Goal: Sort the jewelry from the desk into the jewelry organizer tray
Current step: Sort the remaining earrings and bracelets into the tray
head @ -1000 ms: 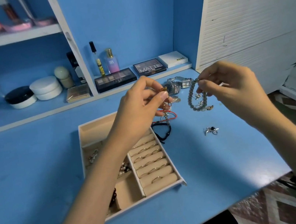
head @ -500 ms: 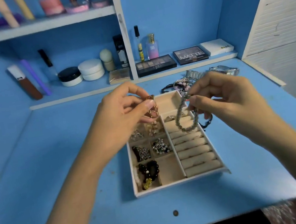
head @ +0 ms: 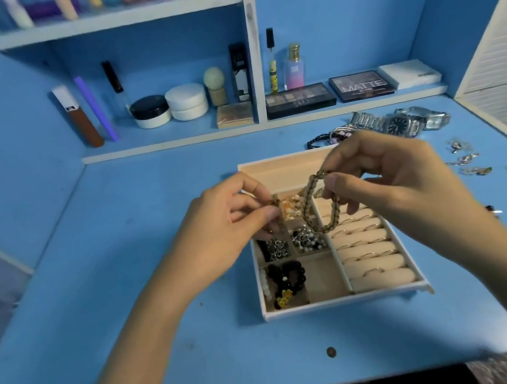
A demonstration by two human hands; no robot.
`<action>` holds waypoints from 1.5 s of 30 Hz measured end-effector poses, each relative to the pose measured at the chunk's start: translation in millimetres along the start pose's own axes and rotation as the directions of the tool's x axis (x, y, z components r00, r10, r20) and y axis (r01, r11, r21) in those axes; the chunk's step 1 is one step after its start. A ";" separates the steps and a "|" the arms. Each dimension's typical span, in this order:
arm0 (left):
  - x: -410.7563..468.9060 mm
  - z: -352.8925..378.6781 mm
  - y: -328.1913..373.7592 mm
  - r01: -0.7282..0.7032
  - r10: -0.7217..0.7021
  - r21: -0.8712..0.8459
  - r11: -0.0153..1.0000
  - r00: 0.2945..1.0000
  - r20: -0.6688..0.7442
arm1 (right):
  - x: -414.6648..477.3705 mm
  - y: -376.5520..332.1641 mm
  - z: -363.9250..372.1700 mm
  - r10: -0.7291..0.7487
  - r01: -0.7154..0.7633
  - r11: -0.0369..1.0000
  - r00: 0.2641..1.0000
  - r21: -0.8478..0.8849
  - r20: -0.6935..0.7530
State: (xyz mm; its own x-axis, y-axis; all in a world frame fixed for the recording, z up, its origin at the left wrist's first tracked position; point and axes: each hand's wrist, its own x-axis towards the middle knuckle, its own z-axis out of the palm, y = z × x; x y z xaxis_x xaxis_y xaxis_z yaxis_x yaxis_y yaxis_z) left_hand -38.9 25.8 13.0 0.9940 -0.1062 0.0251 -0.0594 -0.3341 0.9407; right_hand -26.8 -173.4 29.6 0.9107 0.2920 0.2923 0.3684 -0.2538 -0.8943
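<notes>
Brown bead bracelet (head: 306, 213) hangs in loop, up in air over middle of tray (head: 346, 301). Right hand (head: 400, 182) pinches its top, fingers curled. Left hand (head: 222, 233) pinches small gold chain (head: 275, 204) just beside bracelet, over tray too. Tray sits on blue desk (head: 129, 294). Black beads (head: 287, 277) in front left box, rings (head: 368, 255) in soft rolls on right. Watches (head: 401, 125) and earrings (head: 469, 157) lie on desk, behind and right of tray.

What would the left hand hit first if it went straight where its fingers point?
The left hand would probably meet the beaded bracelet hanging from the right hand; depth is unclear.
</notes>
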 end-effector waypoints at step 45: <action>18.7 -1.0 -45.3 -0.139 0.208 0.195 0.971 0.891 -0.403 | 13.1 8.6 50.4 0.042 0.133 0.830 0.953 -0.542 0.299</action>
State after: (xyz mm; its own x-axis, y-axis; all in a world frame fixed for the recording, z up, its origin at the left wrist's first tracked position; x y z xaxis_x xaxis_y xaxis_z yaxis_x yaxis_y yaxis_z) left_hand -17.5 39.9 -28.8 0.9104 0.2129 0.3546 -0.2136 -0.4922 0.8439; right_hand -21.2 -125.3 8.6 0.8279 0.5433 0.1393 0.5281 -0.6712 -0.5202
